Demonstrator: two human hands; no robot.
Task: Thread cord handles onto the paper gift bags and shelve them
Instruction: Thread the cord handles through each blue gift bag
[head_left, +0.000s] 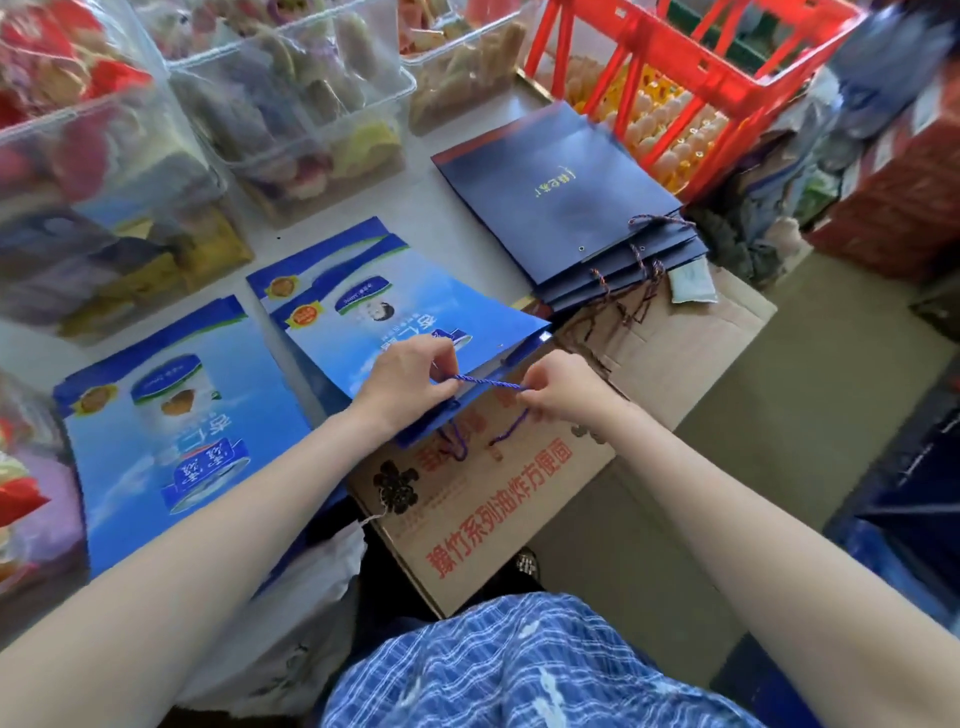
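Note:
A flat light-blue paper gift bag (363, 312) lies in the middle of the table, its open edge over a cardboard box. A blue twisted cord (488, 383) is stretched taut between my hands just above that edge. My left hand (410, 382) pinches the cord's left end at the bag. My right hand (566, 387) pinches the other end, and a loose tail of cord (511, 428) hangs below it. A second light-blue bag (171, 431) lies flat to the left. A stack of dark navy bags (561, 197) with cords attached sits at the back right.
Clear plastic bins (291, 109) of snacks line the back of the table. A red crate (691, 78) stands at the back right. The printed cardboard box (493, 499) lies under my hands, with loose cords (618, 317) on a second box beyond it.

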